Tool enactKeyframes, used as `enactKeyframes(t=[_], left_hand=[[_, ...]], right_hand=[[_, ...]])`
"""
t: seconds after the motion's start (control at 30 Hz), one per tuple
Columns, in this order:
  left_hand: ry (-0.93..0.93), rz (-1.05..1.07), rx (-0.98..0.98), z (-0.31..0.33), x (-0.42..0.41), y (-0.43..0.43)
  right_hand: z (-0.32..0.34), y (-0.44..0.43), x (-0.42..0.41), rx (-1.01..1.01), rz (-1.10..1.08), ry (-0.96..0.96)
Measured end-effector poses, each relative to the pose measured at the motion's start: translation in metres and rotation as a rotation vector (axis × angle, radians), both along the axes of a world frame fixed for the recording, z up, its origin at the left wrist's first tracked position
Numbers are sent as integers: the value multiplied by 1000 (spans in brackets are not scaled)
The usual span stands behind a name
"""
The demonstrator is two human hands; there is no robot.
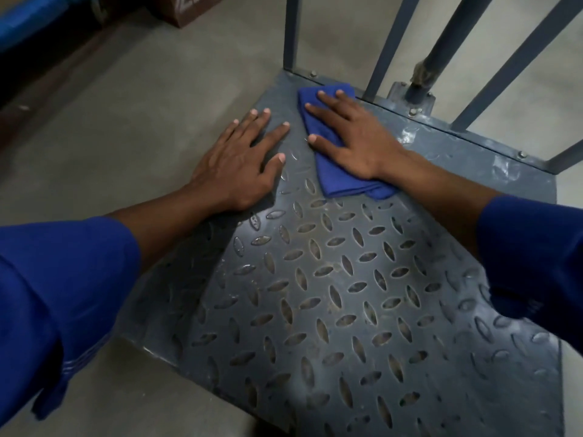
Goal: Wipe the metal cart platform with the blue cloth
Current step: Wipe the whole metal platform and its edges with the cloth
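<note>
— Right, where's the blue cloth (pixel 337 178)?
— Far end of the metal cart platform (pixel 331 294), toward 12 o'clock, close under the upright bars (pixel 291 33). Folded to a narrow oblong; long axis runs 11 to 5 o'clock.
— Grip?
— Nothing curled. Right hand (pixel 353 140) lies flat on it, fingers straight and spread, pointing about 10 o'clock, palm pressing down. Cloth's near end shows below the wrist.
— Left hand (pixel 239 162)?
— Flat on bare tread plate at the cloth's 9 o'clock, just beside it, fingers straight, holding nothing. Concrete floor (pixel 142 99) lies beyond, at 10 o'clock.
</note>
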State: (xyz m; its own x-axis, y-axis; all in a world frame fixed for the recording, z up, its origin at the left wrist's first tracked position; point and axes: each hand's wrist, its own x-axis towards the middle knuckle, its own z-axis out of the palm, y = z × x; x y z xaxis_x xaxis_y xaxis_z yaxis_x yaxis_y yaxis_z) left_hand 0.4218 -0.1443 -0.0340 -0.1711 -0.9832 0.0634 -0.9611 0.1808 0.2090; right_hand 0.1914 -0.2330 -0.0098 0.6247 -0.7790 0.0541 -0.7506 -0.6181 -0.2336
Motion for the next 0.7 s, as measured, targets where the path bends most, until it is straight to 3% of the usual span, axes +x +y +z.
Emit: enactKeyframes(t=[0.2,0.37,0.47,0.63,0.7], left_hand=[[-7,-30,-28,0,-5,12],[-38,-91,-1,-3,-8,30],[-49,-100,-1,-3,-7,24],[-49,-141,-12,-4,-6,26],[-46,-169,-14,-3,-5,26]], right_hand=[[1,3,10,27,235,11],[-3,-21,-28,-10,136,-1],[-2,-33,-9,-33,91,-3],[-6,-18,37,14,346,-39],[-4,-27,19,22,323,-58]])
